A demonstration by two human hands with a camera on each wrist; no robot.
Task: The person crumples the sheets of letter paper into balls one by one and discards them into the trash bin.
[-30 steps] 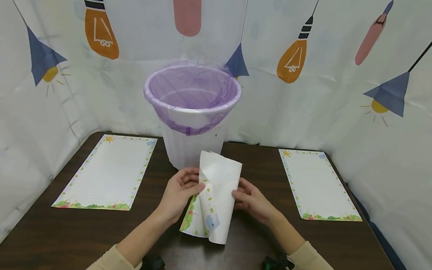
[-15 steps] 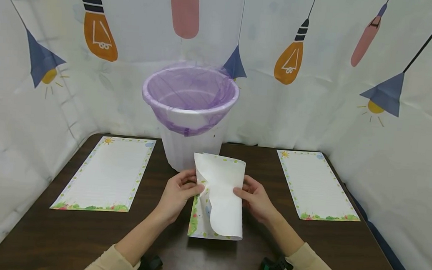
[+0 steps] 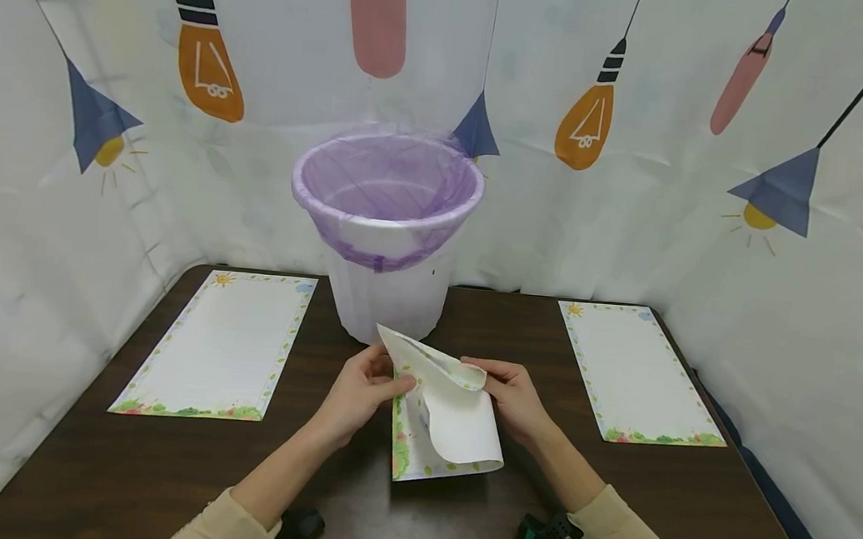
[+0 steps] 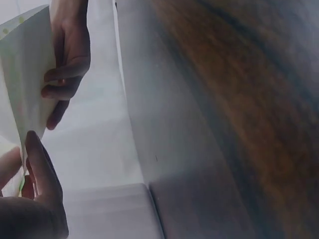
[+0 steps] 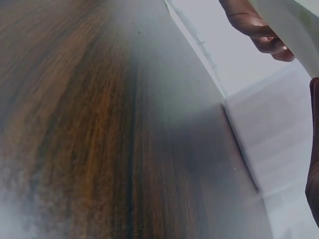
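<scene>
Between both hands a sheet of paper [image 3: 458, 422] with a leaf-and-flower printed border is held up over the table, folded over loosely with its right part curling forward. My left hand [image 3: 357, 391] pinches its left edge, thumb in front and fingers behind. At the upper right, my right hand [image 3: 509, 396] pinches the folded edge, its fingertips at the top. In the left wrist view the paper [image 4: 27, 74] stands between the two hands, the left thumb and fingers on its lower edge. Only part of the paper [image 5: 299, 37] shows in the right wrist view.
A white bin [image 3: 384, 295] with a purple liner [image 3: 385, 179] stands at the back of the dark wooden table [image 3: 184, 478]. Bordered sheets lie flat on either side, a left sheet [image 3: 219, 346] and a right sheet [image 3: 634, 376]. Patterned curtains [image 3: 540, 227] surround the table.
The paper has turned and tilted, its lower end swinging right and its top folding down toward the front. The right hand has shifted slightly right along its edge; the left keeps its pinch.
</scene>
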